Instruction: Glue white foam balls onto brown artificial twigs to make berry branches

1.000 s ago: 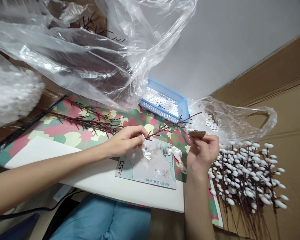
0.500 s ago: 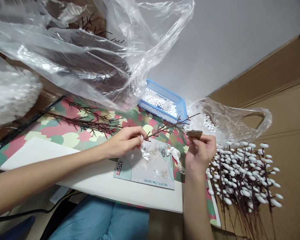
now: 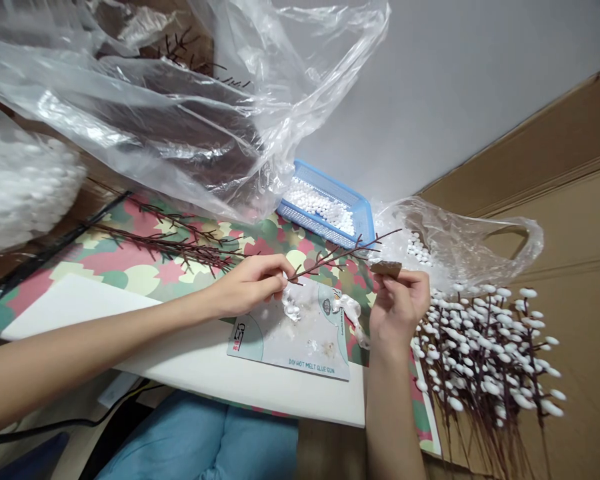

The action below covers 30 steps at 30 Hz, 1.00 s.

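My left hand [image 3: 247, 285] pinches the thick end of a thin brown artificial twig [image 3: 337, 257], which reaches right above a printed hot melt glue gun card [image 3: 307, 360]. That card carries white dried glue blobs [image 3: 293, 310]. My right hand [image 3: 399, 308] holds a small flat brown chip [image 3: 386, 269] between thumb and fingers. The hands are apart, with the twig's tip passing just above the chip. Beyond my right hand lie white-budded artificial pussy willow stems [image 3: 485, 353].
The card lies on a white board [image 3: 200, 353] over a camouflage-patterned mat [image 3: 130, 267]. Further stems [image 3: 170, 243] lie left. A blue basket [image 3: 325, 207] holds white beads. Clear plastic bags [image 3: 145, 113] billow above; a cardboard sheet [image 3: 570, 373] lies right. My blue-clad knees show below.
The view has shifted slightly. Both hands stay almost still, still holding the twig and the brown chip.
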Available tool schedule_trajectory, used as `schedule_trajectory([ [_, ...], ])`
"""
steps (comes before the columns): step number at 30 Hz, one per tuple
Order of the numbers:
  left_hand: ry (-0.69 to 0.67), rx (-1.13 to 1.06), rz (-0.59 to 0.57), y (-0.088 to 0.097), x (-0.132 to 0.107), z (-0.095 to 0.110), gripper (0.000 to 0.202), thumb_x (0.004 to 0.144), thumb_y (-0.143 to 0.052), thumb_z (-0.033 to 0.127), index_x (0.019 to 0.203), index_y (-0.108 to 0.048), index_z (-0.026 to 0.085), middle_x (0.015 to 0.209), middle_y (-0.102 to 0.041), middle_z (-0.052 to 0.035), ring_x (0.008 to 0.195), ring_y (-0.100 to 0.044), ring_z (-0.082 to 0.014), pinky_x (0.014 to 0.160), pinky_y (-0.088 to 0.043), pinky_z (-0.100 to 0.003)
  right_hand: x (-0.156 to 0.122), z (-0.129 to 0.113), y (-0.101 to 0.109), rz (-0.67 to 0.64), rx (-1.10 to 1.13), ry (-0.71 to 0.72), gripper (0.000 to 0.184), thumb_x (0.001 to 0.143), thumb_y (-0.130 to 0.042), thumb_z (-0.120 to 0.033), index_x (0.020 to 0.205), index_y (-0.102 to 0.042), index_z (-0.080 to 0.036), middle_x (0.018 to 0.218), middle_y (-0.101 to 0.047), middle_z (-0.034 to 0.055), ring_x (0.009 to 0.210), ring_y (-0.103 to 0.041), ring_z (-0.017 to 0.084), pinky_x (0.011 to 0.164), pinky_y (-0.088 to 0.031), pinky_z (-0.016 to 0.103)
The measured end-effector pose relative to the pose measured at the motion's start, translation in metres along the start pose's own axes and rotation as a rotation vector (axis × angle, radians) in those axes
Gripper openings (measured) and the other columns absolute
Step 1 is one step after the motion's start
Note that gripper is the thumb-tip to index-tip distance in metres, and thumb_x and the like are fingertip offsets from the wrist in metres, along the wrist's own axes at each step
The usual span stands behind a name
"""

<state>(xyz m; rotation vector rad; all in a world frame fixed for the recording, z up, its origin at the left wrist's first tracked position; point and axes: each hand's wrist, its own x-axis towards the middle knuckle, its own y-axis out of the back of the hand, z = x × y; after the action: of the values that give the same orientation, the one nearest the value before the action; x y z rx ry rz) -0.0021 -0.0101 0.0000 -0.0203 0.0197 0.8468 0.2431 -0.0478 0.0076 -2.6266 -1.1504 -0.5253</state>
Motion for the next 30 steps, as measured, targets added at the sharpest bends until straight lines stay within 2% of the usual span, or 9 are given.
schedule_trajectory([
  [17, 0.001, -0.028, -0.001, -0.0007, -0.0016, 0.0004, 0.011, 0.080, -0.049, 0.022, 0.085, -0.056, 0.016, 0.060, -0.051, 0.0049, 0.049, -0.039, -0.0070, 0.046, -0.029, -0.018, -0.0009, 0.0018, -0.0001, -0.008, 0.070, -0.036, 0.013, 0.059, -0.065, -0.018, 0.068, -0.056, -0.019, 0.063, -0.059, -0.0046, 0.066, -0.058, 0.014, 0.065, -0.041, 0.027],
  [25, -0.002, -0.025, -0.003, -0.0003, -0.0006, -0.0006, 0.012, 0.080, -0.048, 0.023, 0.085, -0.056, 0.016, 0.060, -0.051, 0.0051, 0.049, -0.039, -0.0070, 0.047, -0.030, -0.018, 0.0061, -0.0048, 0.0042, 0.063, 0.076, 0.036, 0.012, 0.058, -0.061, -0.017, 0.066, -0.053, -0.020, 0.058, -0.054, -0.0073, 0.057, -0.055, 0.011, 0.059, -0.042, 0.024],
  [30, 0.001, -0.030, -0.011, -0.0008, -0.0016, -0.0013, 0.012, 0.079, -0.048, 0.021, 0.086, -0.056, 0.015, 0.060, -0.052, 0.0047, 0.052, -0.042, -0.0078, 0.049, -0.032, -0.018, 0.0073, -0.0072, 0.0034, 0.082, 0.107, 0.035, 0.012, 0.056, -0.060, -0.016, 0.065, -0.053, -0.019, 0.056, -0.056, -0.0065, 0.057, -0.056, 0.010, 0.059, -0.042, 0.022],
])
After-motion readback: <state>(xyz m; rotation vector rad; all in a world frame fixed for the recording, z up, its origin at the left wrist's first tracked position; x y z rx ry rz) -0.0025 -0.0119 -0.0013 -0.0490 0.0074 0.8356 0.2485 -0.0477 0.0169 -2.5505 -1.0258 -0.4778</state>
